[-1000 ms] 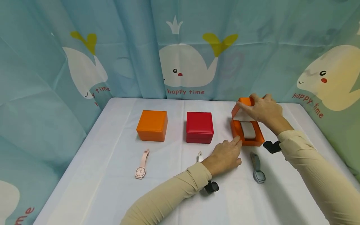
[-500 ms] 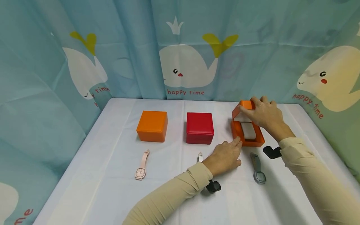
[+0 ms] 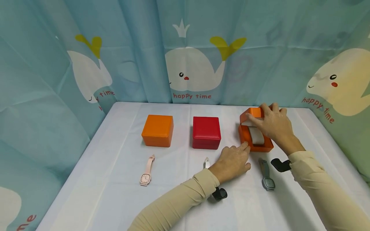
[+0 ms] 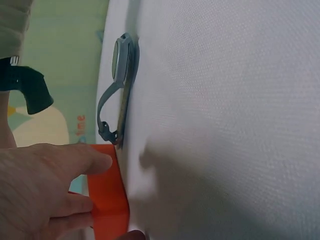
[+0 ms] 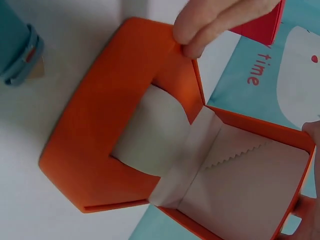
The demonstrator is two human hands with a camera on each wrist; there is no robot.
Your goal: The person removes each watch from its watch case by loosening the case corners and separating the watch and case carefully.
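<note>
An orange watch box (image 3: 262, 148) stands at the back right with its lid (image 3: 255, 111) raised. A pale cushion (image 5: 152, 132) sits inside. My right hand (image 3: 273, 123) grips the lid's edge, thumb toward the front and fingers over the top. My left hand (image 3: 232, 162) touches the front left corner of the box with its fingertips; its thumb is apart from the box. In front of this box lies a grey watch (image 3: 268, 178). A white watch strap (image 3: 207, 163) shows behind my left hand, its rest hidden by the arm.
A closed red box (image 3: 206, 131) stands in the middle of the white table (image 3: 104, 192), with a closed orange box (image 3: 157, 128) to its left. A pink watch (image 3: 146, 175) lies before the latter. A whale-print curtain (image 3: 138, 64) hangs behind.
My right hand has come down slightly with the lid, whose upper edge sits lower and shows less pale lining. The left hand stays at the box corner.
</note>
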